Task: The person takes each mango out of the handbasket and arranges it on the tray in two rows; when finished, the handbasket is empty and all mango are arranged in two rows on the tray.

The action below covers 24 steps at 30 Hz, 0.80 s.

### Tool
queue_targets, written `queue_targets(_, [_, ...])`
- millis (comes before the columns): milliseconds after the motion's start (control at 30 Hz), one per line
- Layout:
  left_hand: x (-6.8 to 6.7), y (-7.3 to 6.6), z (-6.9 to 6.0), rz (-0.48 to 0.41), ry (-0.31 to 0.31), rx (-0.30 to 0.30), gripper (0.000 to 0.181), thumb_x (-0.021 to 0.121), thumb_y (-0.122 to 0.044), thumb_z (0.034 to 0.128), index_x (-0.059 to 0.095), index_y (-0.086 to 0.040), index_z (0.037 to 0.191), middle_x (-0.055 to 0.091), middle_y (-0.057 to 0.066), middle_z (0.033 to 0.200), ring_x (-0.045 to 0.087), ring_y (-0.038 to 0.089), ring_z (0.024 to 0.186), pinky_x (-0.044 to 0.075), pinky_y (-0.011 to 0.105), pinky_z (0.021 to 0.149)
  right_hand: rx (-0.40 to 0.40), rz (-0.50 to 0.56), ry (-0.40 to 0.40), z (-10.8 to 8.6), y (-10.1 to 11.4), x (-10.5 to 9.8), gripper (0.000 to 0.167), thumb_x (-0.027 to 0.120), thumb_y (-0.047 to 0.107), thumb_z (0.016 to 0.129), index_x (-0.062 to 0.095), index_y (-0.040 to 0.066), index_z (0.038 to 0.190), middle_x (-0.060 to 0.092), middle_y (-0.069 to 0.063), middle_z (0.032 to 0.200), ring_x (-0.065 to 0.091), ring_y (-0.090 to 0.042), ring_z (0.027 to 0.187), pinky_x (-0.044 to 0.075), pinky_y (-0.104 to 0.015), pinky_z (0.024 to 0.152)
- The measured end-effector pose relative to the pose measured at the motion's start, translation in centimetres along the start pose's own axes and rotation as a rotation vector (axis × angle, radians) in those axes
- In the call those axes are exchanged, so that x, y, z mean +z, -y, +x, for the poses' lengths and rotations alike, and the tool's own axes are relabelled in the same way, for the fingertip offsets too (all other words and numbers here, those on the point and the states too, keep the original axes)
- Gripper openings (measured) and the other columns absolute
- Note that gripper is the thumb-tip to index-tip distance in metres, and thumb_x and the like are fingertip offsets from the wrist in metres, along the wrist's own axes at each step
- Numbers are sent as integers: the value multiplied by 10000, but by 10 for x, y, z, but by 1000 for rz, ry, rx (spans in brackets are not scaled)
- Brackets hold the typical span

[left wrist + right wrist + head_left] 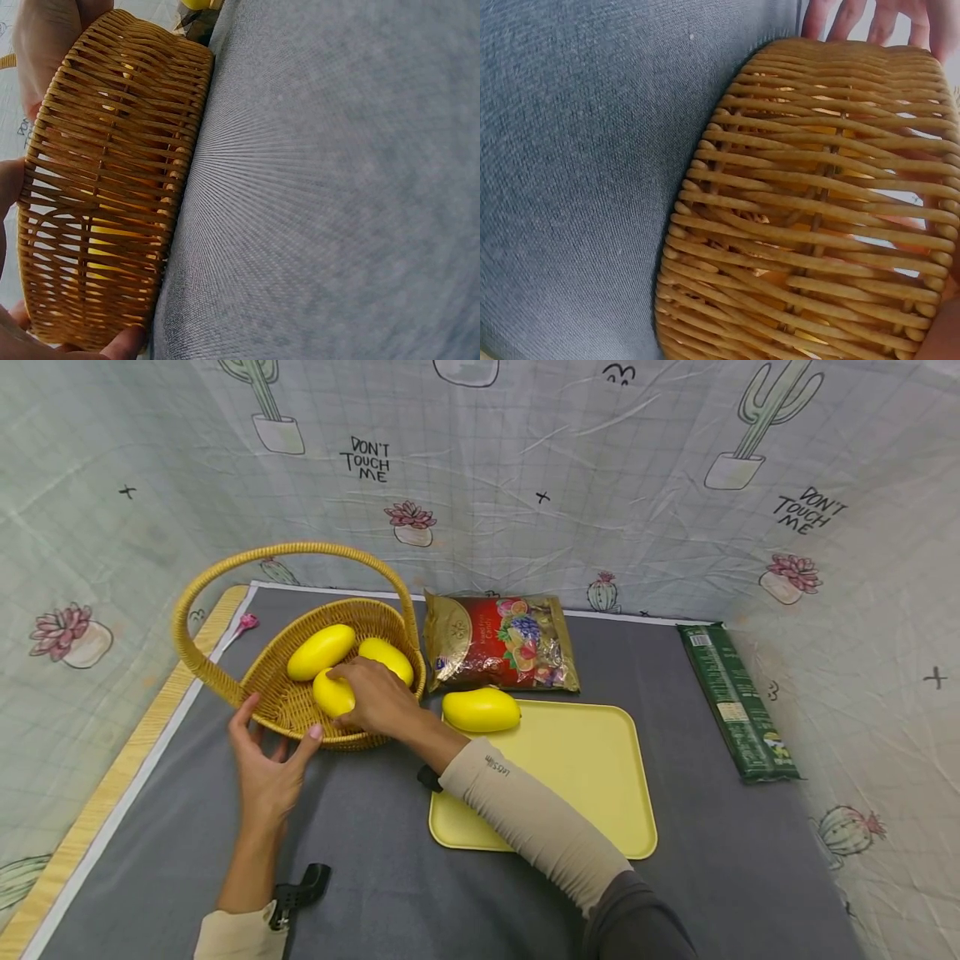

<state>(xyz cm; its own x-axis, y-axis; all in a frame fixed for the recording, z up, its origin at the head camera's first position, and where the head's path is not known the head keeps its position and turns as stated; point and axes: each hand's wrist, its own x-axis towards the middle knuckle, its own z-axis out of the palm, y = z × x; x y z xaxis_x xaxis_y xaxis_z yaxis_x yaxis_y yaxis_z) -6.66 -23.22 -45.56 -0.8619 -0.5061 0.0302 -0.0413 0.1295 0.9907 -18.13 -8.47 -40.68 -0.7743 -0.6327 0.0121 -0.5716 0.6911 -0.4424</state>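
A woven wicker basket (pixel 300 718) with a tall arched handle stands at the left of the table. Inside it lie three yellow mangoes, one at the back left (pixel 321 652), one at the back right (pixel 387 658) and one nearer the front (pixel 332 693). My right hand (pixel 378 697) reaches over the near rim and grips the front mango. At the basket's near left side my left hand (pixel 266 768) holds the rim, thumb and fingers spread around it. In the left wrist view, fingertips (pixel 126 342) touch the weave. Another yellow mango (pixel 482 709) lies on the tray's back left corner.
A pale yellow tray (pixel 577 777) lies right of the basket, under my right forearm. Behind it rests a red and gold candy bag (pixel 501 642). A long green packet (pixel 738 702) lies far right. A small pink-tipped item (pixel 246 623) is left of the basket.
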Motion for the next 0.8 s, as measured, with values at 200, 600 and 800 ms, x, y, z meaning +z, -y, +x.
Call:
queue_targets(200, [1,0,0,1,-2,-2,917,824,-190,807,255,-371,1503,160,-118,1625,146,244,1547,254,617,1213,-49,4,4,-1,-2,0,685,836,408,785,564,261,1396,606,98,1370,577,-99,1225,491,-269,1019])
queue_targets(600, [1,0,0,12,-1,-4,905,816,-208,817,247,-379,1501,159,-129,1621,130,257,1554,248,621,1215,-123,56,-82,-5,-3,-6,696,826,417,795,554,246,1413,604,83,1400,571,-93,1238,446,-287,1065])
queue_targets(800, [1,0,1,-5,-3,3,907,818,-195,813,252,-373,1499,161,-125,1619,130,261,1552,241,624,1217,-99,131,-145,-13,-2,-14,716,830,426,787,543,255,1420,592,75,1422,552,-118,1288,407,-368,1133])
